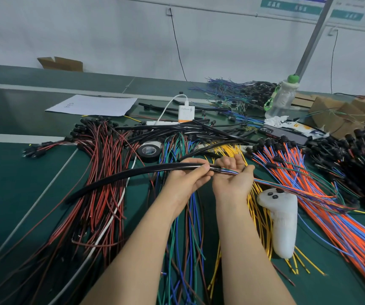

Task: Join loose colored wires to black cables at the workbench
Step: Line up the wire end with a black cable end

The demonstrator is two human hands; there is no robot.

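A long black cable (120, 176) arcs from the lower left up to the middle of the bench. My left hand (185, 179) grips its right end between thumb and fingers. A thin bundle of coloured wires (287, 187) comes out of that end and trails off to the right. My right hand (234, 175) holds the bundle palm up, just beside the cable's mouth, fingers curled over the wires. The two hands almost touch.
Piles of red-black wires (102, 172), blue-green wires (183, 238), yellow wires (258, 212) and orange-blue wires (331, 205) cover the green bench (12, 172). A black tape roll (148, 151), a white controller (284, 223), a charger (186, 113), a bottle (284, 95), a phone (284, 133) and cardboard (335, 115) lie around.
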